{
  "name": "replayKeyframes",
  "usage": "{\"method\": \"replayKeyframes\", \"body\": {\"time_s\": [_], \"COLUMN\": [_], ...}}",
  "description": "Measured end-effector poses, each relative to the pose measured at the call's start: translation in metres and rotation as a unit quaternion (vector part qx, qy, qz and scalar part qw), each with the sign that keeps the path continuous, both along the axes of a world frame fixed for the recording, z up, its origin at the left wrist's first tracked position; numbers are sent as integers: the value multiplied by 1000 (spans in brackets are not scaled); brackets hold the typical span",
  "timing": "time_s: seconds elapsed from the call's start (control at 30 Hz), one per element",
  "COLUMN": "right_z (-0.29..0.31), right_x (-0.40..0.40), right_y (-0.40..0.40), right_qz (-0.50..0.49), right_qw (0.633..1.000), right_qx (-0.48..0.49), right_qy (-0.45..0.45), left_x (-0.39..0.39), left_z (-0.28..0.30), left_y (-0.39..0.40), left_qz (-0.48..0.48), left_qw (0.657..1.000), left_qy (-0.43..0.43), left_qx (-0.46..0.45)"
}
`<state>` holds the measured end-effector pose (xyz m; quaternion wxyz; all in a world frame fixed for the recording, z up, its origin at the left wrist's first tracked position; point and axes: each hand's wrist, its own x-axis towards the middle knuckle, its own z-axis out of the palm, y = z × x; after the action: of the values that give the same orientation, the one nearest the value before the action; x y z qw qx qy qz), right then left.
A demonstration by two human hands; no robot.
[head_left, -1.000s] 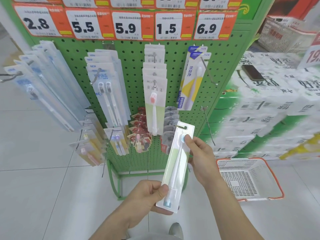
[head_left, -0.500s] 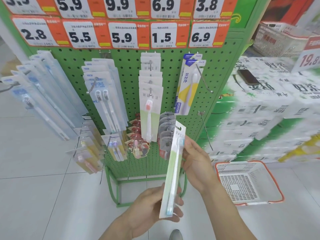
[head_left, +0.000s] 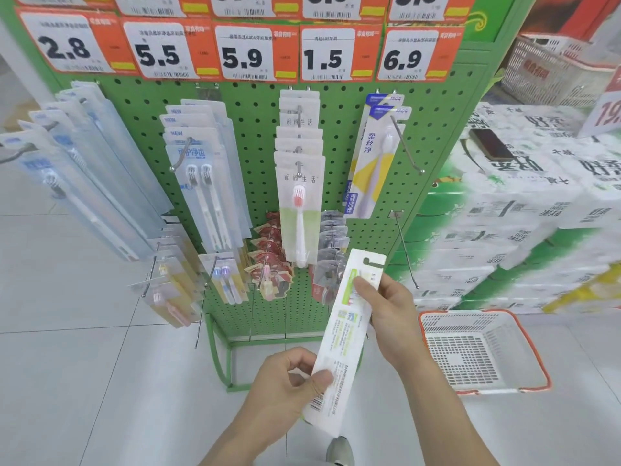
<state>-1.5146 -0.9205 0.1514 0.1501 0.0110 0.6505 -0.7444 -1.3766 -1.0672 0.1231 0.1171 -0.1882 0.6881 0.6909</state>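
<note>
Holding toothbrush pack (head_left: pixel 346 334) in both hands, in front of green pegboard rack (head_left: pixel 255 136), below the hanging brushes. Pack tilted: hang-hole end up toward rack, barcode end down toward me, printed back facing me. My left hand (head_left: pixel 284 386) pinches bottom end, thumb on back face, fingers curled behind. My right hand (head_left: pixel 393 314) grips upper part, thumb across print, fingers behind. Pink-bristled brush pack (head_left: pixel 299 210) hangs on hook just above. Red-rimmed basket (head_left: pixel 470 322) on floor at right, near stacked tissue packs (head_left: pixel 504 213).
</note>
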Motion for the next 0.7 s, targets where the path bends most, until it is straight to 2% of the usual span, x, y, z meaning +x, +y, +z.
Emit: {"method": "replayKeyframes", "body": {"time_s": [0.13, 0.3, 0.43, 0.7], "right_z": [4, 8, 8, -4], "right_x": [-2, -4, -2, -2], "right_y": [0, 0, 4, 8], "right_qz": [-3, -21, -56, -56], "right_qw": [999, 997, 994, 982], "right_qx": [-30, -49, -44, -114], "right_qy": [-24, -54, -77, -139], "left_x": [-1, -3, -6, 1], "left_z": [0, 7, 9, 5], "left_y": [-1, -3, 2, -1], "left_qz": [-43, -35, -39, -40], "left_qw": [999, 997, 996, 994], "left_qy": [18, 28, 25, 1], "left_qx": [-11, 57, 80, 104]}}
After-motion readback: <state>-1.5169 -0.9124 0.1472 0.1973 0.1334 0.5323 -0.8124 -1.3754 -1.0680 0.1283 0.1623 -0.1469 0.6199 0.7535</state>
